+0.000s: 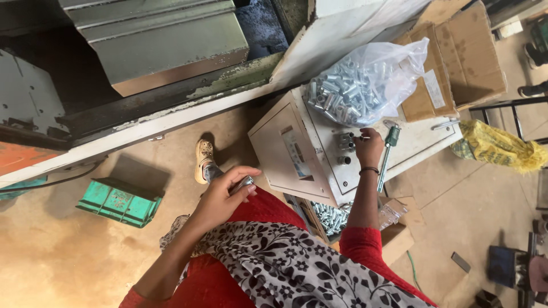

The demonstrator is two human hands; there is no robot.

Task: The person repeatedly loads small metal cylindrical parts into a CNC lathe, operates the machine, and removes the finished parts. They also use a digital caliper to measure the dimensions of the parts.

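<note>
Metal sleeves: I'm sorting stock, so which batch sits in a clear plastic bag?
The heap on the white cabinet, in the clear bag; the other batch lies in a cardboard box below.

Bag of metal sleeves (359,85) on the cabinet top (422,137), cardboard box (462,57) behind it. Right hand (369,147) rests on the top beside a few loose sleeves (346,142); a hand tool (388,151), possibly a screwdriver, lies just right. Left hand (222,197) over the lap, well apart. Open carton of sleeves (331,217) on the floor below the cabinet.

Red garment (365,245) with black-and-white floral scarf (285,262), lower centre; green metal block (120,201), left; silvery metal sleeves in clear bag (365,85), upper right; yellow sack (496,148), right edge; brown cardboard box (468,57); off-white cabinet (297,154); green-handled tool (388,148).
</note>
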